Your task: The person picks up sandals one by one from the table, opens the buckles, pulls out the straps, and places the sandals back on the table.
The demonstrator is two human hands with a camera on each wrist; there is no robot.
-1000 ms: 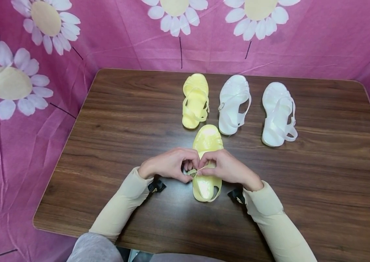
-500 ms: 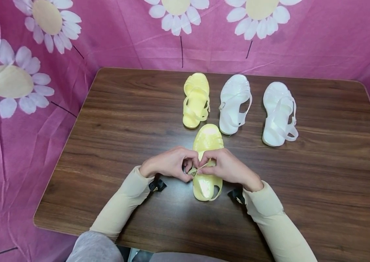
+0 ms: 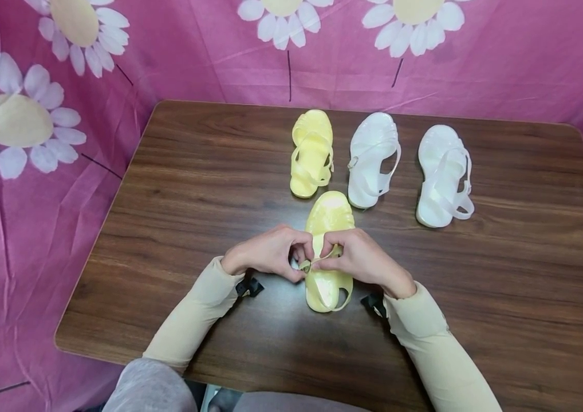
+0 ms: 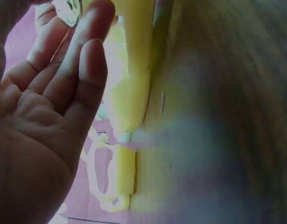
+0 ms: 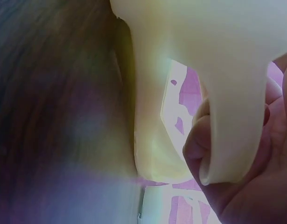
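Observation:
A glossy yellow jelly sandal lies sole down in front of the person, toe pointing away. On its left side, the left hand pinches the ankle strap's small metal buckle between thumb and fingers. From the other side, the right hand holds the sandal's strap, which passes between its thumb and curled fingers. The fingertips of both hands almost meet over the middle of the sandal. How far the strap end runs through the buckle is hidden by the fingers.
Behind stand a second yellow sandal and two white sandals, one in the middle and one to the right. The brown wooden table meets a pink flowered cloth at its back and sides.
The head view has tipped slightly, so everything sits a little higher. Both hands stay at the strap and buckle, with only small finger movements; the gap between the right thumb and forefinger looks slightly wider.

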